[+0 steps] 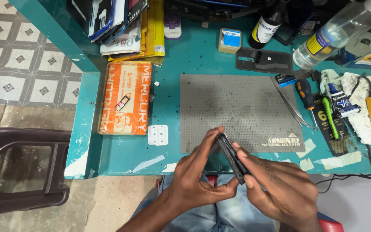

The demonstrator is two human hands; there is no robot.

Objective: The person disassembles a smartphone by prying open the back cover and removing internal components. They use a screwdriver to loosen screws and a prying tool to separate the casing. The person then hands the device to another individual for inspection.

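Mobile phone held edge-on between both hands.
Left hand [196,174] and right hand [275,189] fingers pinch the dark phone [233,158]; its back still looks closed; grey anti-slip mat [241,109] just beyond the fingertips.

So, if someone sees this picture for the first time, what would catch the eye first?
Probably the two hands at the bottom centre: the left hand and right hand hold a dark phone edge-up between them, just in front of the teal table. Next comes the bright orange packet lying on the table's left side. A grey perforated mat fills the middle, with tweezers and a screwdriver along its right edge.
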